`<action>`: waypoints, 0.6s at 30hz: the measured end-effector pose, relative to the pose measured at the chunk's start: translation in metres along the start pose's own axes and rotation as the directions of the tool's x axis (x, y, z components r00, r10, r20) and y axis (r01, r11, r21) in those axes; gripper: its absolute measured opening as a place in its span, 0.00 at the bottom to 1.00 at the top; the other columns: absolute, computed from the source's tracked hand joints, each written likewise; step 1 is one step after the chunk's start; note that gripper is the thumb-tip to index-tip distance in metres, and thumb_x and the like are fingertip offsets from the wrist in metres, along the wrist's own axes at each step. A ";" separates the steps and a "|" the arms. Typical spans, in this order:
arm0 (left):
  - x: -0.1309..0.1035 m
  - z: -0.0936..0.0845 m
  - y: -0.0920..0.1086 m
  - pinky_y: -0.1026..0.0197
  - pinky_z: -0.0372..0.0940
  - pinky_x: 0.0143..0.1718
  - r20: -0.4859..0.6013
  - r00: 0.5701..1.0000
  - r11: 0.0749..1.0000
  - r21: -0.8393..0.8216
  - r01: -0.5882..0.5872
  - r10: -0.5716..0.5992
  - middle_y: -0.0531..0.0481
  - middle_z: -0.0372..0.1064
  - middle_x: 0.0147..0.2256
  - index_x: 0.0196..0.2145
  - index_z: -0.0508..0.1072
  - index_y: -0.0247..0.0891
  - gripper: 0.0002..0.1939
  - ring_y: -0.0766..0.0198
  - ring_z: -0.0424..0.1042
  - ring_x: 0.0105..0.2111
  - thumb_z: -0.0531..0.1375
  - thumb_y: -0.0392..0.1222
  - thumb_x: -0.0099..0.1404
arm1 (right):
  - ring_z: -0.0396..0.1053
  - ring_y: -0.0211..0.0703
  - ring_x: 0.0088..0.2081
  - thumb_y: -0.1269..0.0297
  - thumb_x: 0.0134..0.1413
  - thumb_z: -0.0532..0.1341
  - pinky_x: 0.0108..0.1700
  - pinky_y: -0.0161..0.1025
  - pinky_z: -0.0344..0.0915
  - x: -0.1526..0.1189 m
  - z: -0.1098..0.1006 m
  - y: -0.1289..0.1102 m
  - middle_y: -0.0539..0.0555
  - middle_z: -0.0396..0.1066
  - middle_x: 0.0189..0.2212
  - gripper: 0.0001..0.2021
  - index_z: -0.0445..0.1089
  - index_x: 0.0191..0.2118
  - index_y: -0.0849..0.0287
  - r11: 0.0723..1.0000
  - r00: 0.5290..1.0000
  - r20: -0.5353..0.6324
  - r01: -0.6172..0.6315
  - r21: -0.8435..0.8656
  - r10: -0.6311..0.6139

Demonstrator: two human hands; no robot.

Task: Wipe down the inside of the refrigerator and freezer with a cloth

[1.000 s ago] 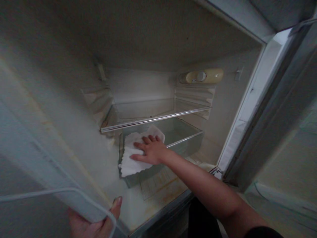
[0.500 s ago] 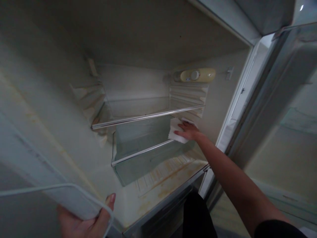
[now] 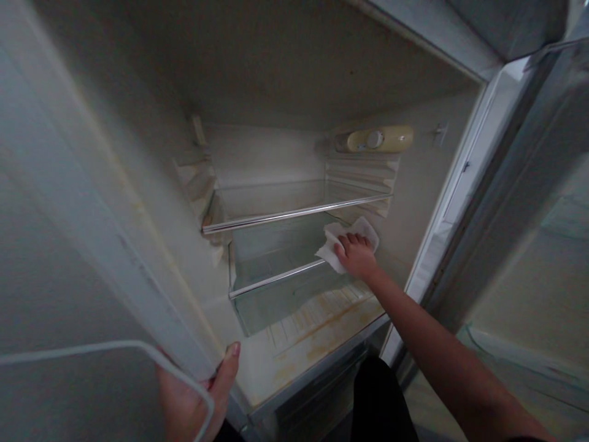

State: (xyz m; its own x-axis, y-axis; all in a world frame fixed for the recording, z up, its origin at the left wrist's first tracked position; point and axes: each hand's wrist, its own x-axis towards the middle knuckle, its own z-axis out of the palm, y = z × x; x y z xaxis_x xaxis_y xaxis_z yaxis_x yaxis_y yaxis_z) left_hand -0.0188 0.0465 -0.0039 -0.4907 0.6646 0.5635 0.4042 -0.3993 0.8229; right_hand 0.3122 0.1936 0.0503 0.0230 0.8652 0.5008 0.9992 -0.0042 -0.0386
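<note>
Cloth (image 3: 334, 247) gripped in right hand (image 3: 359, 258), left hand (image 3: 197, 393) clasping fridge edge (image 3: 172, 307); pressing too hard could tilt the bin (image 3: 271, 312).

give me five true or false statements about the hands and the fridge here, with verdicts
1. The right hand is on a white wipe. True.
2. The left hand is on the wipe too. False: it is at the fridge's left front edge.
3. The cream control unit with the round knob is on the left wall. False: it is on the right wall.
4. The fridge floor has brownish stains. True.
5. The shelf sits below the clear bin. False: the shelf is above the bin.
</note>
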 end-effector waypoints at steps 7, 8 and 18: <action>-0.002 -0.001 0.011 0.57 0.72 0.41 -0.029 0.999 0.999 -0.039 -0.023 0.022 0.49 0.70 0.37 0.49 0.67 0.37 0.32 0.59 0.73 0.37 0.73 0.44 0.48 | 0.56 0.65 0.62 0.48 0.70 0.42 0.63 0.61 0.49 -0.038 -0.012 -0.118 0.67 0.62 0.61 0.30 0.62 0.64 0.61 0.952 0.962 -0.065 0.270 0.143 -0.264; -0.001 -0.002 0.011 0.57 0.73 0.40 -0.019 0.999 0.999 -0.023 -0.027 0.027 0.49 0.70 0.37 0.49 0.67 0.37 0.33 0.59 0.74 0.36 0.73 0.44 0.48 | 0.56 0.66 0.62 0.47 0.69 0.43 0.63 0.62 0.49 -0.043 -0.015 -0.140 0.68 0.61 0.62 0.30 0.61 0.65 0.61 0.925 0.942 -0.072 0.336 0.176 -0.328; -0.006 -0.009 0.016 0.52 0.77 0.40 0.103 0.993 0.997 -0.027 0.068 -0.065 0.50 0.75 0.27 0.43 0.74 0.42 0.24 0.51 0.79 0.34 0.73 0.48 0.50 | 0.51 0.71 0.68 0.53 0.67 0.45 0.65 0.65 0.49 0.003 -0.035 -0.223 0.71 0.53 0.68 0.32 0.56 0.69 0.69 0.803 0.792 0.236 0.457 0.383 -0.563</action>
State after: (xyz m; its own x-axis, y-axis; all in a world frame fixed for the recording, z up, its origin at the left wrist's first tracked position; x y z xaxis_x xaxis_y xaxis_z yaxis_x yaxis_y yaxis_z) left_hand -0.0164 0.0310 0.0068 -0.4342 0.7503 0.4986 0.3488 -0.3703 0.8609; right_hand 0.0907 0.1796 0.0912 -0.5519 0.8060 0.2141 0.8007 0.5839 -0.1339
